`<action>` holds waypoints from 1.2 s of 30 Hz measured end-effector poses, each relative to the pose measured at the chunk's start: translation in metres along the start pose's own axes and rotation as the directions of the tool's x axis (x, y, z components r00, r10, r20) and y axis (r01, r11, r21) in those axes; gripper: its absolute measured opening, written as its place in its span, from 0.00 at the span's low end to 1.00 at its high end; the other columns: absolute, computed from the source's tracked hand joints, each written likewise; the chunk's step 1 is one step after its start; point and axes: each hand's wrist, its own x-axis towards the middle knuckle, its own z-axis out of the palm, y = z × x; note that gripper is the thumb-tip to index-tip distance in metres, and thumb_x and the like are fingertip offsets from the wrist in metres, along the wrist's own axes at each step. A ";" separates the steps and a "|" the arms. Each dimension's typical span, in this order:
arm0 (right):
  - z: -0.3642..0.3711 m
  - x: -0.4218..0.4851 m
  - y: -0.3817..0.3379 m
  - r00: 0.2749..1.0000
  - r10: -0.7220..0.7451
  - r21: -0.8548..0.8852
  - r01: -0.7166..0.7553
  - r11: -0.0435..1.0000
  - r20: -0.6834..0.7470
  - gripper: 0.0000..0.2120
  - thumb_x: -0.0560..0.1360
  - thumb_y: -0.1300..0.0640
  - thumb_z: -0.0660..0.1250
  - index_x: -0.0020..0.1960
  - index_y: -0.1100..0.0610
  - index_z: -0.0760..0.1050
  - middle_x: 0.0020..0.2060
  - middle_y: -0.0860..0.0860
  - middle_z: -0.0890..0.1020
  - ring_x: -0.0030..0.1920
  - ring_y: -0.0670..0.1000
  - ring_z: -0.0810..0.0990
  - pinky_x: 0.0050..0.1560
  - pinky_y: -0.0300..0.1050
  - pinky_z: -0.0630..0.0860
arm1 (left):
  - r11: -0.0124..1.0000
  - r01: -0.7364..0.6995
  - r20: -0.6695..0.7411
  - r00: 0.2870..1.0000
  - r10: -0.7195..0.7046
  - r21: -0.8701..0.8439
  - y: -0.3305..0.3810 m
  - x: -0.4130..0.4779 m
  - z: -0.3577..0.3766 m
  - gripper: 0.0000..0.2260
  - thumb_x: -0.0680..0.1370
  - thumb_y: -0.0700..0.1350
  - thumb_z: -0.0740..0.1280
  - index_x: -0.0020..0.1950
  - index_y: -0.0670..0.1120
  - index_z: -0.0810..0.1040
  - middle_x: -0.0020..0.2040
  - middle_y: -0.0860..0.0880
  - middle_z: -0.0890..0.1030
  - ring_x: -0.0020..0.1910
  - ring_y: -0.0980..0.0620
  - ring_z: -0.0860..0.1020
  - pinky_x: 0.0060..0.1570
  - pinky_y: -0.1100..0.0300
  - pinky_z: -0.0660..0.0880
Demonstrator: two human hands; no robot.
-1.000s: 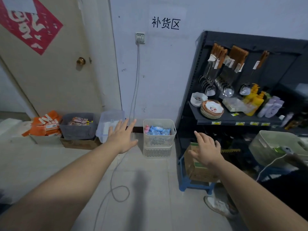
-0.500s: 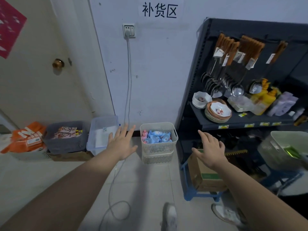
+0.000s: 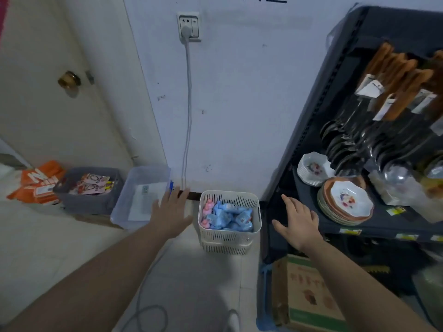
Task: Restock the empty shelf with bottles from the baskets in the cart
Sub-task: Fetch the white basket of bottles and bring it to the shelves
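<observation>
Both arms are stretched forward, palms down. The left hand (image 3: 171, 213) hangs with its fingers straight and loosely spread, holding nothing, just left of the white slotted plastic basket (image 3: 229, 238). The right hand (image 3: 298, 222) is likewise splayed and empty, just right of that basket and in front of the corner of the dark metal shelf unit (image 3: 311, 130). The basket sits nested in a second one on the pale floor against the wall, and it is filled with small blue and pink bottles (image 3: 227, 216) lying jumbled. To its left stands a clear plastic bin (image 3: 141, 188), then a grey bin (image 3: 88, 202) of pink packets and some orange packets (image 3: 36, 185). A grey cable (image 3: 188, 104) drops from the white wall socket (image 3: 189, 26). On the shelf board rest a stack of patterned plates (image 3: 345, 207) and white bowls (image 3: 311, 170), with wooden-handled ladles (image 3: 383, 97) hanging above. A cardboard box (image 3: 304, 295) sits low beside the unit.
</observation>
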 end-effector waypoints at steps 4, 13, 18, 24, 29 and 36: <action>0.001 0.050 0.018 0.996 -0.017 -0.032 0.020 0.999 0.088 0.37 0.78 0.38 0.59 0.80 0.48 0.46 0.78 0.50 0.55 0.77 0.54 0.54 0.76 0.61 0.51 | 0.999 0.032 0.020 0.999 -0.031 -0.031 0.020 0.033 0.006 0.37 0.76 0.64 0.58 0.80 0.54 0.46 0.80 0.51 0.50 0.78 0.46 0.51 0.71 0.41 0.58; 0.027 0.136 0.021 0.987 -0.032 -0.039 0.039 0.998 0.158 0.37 0.77 0.39 0.60 0.80 0.47 0.47 0.78 0.48 0.56 0.76 0.54 0.56 0.75 0.61 0.53 | 0.988 0.116 0.146 0.984 -0.101 -0.098 0.013 0.116 0.026 0.36 0.75 0.59 0.59 0.79 0.56 0.47 0.80 0.52 0.50 0.78 0.46 0.51 0.72 0.42 0.59; 0.046 0.180 0.019 0.974 0.062 -0.044 -0.053 0.998 0.216 0.38 0.78 0.39 0.61 0.80 0.47 0.47 0.78 0.49 0.56 0.77 0.54 0.56 0.75 0.61 0.54 | 0.990 0.111 0.235 0.968 -0.087 -0.090 -0.010 0.167 0.047 0.39 0.75 0.59 0.62 0.79 0.58 0.43 0.80 0.52 0.47 0.79 0.46 0.49 0.73 0.42 0.56; 0.094 0.219 0.017 0.938 0.252 0.020 -0.264 0.964 0.239 0.37 0.77 0.41 0.64 0.80 0.47 0.49 0.77 0.51 0.58 0.75 0.57 0.57 0.72 0.60 0.59 | 0.995 0.062 0.310 0.950 -0.037 -0.072 -0.040 0.215 0.086 0.40 0.75 0.55 0.64 0.79 0.57 0.42 0.80 0.51 0.48 0.78 0.46 0.51 0.73 0.43 0.58; 0.144 0.259 0.023 0.878 0.334 0.034 -0.367 0.930 0.342 0.37 0.78 0.43 0.65 0.80 0.48 0.49 0.77 0.53 0.57 0.74 0.60 0.59 0.71 0.61 0.60 | 1.000 -0.005 0.438 0.899 0.013 -0.019 -0.053 0.230 0.136 0.38 0.78 0.57 0.62 0.79 0.56 0.41 0.81 0.51 0.47 0.78 0.45 0.51 0.73 0.45 0.56; 0.221 0.336 0.055 0.849 0.309 0.180 -0.415 0.892 0.428 0.39 0.76 0.53 0.69 0.80 0.56 0.52 0.75 0.58 0.65 0.73 0.60 0.64 0.71 0.56 0.64 | 0.995 0.047 0.525 0.851 0.004 -0.085 -0.051 0.291 0.215 0.35 0.78 0.56 0.64 0.80 0.54 0.48 0.80 0.49 0.52 0.77 0.44 0.55 0.72 0.44 0.61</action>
